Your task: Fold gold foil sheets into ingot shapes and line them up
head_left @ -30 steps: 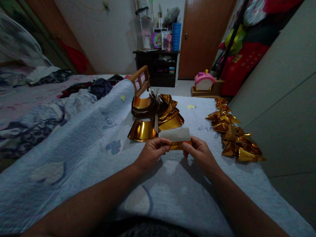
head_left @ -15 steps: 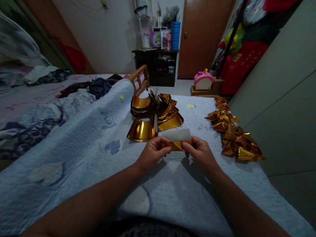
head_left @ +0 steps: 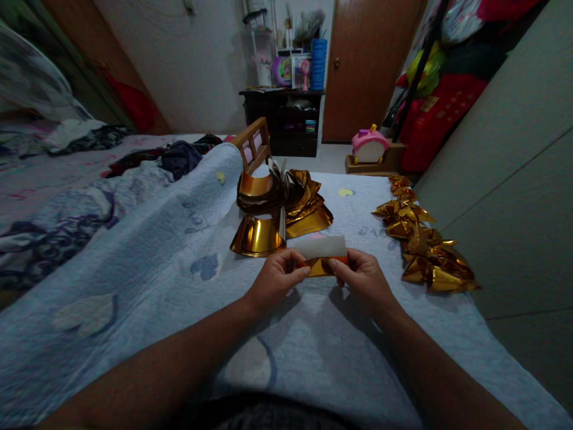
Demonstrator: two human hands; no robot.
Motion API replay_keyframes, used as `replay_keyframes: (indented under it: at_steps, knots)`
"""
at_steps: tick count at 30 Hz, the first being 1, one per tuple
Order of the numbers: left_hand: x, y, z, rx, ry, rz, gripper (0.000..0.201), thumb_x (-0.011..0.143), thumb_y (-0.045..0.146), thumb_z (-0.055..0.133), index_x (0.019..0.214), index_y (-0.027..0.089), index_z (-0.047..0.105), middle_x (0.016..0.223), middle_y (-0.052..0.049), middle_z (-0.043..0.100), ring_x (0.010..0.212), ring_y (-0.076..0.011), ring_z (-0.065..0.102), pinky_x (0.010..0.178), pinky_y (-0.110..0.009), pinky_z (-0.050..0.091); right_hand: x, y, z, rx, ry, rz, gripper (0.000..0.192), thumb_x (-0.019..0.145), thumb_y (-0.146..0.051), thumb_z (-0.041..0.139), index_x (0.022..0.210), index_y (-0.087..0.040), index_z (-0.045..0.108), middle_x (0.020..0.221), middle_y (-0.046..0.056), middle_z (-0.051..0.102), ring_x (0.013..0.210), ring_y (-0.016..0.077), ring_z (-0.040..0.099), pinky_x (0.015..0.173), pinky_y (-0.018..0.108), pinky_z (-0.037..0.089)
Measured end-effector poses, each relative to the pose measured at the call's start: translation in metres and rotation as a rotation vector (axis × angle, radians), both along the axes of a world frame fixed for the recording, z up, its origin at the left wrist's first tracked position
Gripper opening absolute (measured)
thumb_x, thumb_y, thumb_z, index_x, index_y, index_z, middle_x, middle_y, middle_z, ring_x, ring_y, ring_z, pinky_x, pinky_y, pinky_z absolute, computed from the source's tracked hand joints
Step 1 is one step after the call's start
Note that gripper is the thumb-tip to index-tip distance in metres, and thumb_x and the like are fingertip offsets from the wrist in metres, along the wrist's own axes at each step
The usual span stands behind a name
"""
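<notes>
Not much has moved since a second ago except the gold fold peeking out a bit more: left hand and right hand both pinch the gold paper sheet just above the quilt, near the foil stack, so the creasing looks mid-way.

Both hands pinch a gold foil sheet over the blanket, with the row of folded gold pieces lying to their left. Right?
Not quite. The head view shows both hands, left and right, pinching the foil sheet, but the folded pieces lie to their right.
</notes>
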State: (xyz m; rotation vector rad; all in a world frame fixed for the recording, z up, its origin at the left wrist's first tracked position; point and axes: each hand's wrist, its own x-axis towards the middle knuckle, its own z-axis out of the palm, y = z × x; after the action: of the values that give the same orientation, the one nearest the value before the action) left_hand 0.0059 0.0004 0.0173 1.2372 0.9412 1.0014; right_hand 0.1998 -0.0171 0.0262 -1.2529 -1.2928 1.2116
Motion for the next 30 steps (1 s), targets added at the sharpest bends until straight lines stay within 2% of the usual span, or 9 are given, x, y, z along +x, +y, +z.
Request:
replay_keyframes:
  at_steps: [12, 19, 23, 30]
  knots:
    - [0.0014, 0.0008, -0.0025, -0.058, -0.117, 0.027, 0.025, 0.068, 0.021, 0.082, 0.078, 0.017, 0.059, 0.073, 0.003, 0.060, 0.070, -0.0104, 0.056, 0.067, -0.022, 0.043, -0.0009, -0.0003, 0.0019, 0.060, -0.034, 0.008, 0.022, 0.078, -0.039, 0.067, 0.079, -0.017, 0.068, 0.057, -0.004, 0.050, 0.053, 0.0113, 0.041, 0.052, 0.026, 0.034]
    - [0.0019, 0.0017, -0.0007, -0.113, -0.115, 0.011, 0.024, 0.068, 0.021, 0.081, 0.075, 0.017, 0.058, 0.066, 0.004, 0.057, 0.059, -0.0082, 0.050, 0.058, -0.021, 0.038, -0.0002, -0.0033, -0.0042, 0.172, -0.160, 0.001, 0.020, 0.084, -0.035, 0.064, 0.085, -0.017, 0.071, 0.075, 0.002, 0.063, 0.067, 0.0158, 0.054, 0.064, 0.028, 0.042]
    - [0.0022, 0.0023, -0.0010, -0.126, -0.134, 0.002, 0.027, 0.067, 0.022, 0.082, 0.076, 0.017, 0.058, 0.066, 0.004, 0.058, 0.058, -0.0079, 0.050, 0.057, -0.021, 0.037, -0.0006, -0.0043, -0.0048, 0.219, -0.234, -0.014, 0.019, 0.085, -0.034, 0.062, 0.084, -0.017, 0.070, 0.077, 0.003, 0.065, 0.068, 0.0164, 0.055, 0.065, 0.028, 0.042]
    - [0.0015, 0.0024, -0.0022, -0.132, -0.122, -0.010, 0.028, 0.067, 0.023, 0.083, 0.076, 0.017, 0.057, 0.066, 0.004, 0.057, 0.059, -0.0081, 0.050, 0.057, -0.021, 0.038, -0.0008, -0.0052, -0.0038, 0.238, -0.225, 0.003, 0.020, 0.086, -0.034, 0.060, 0.086, -0.016, 0.069, 0.080, 0.005, 0.067, 0.070, 0.0174, 0.056, 0.066, 0.030, 0.044]
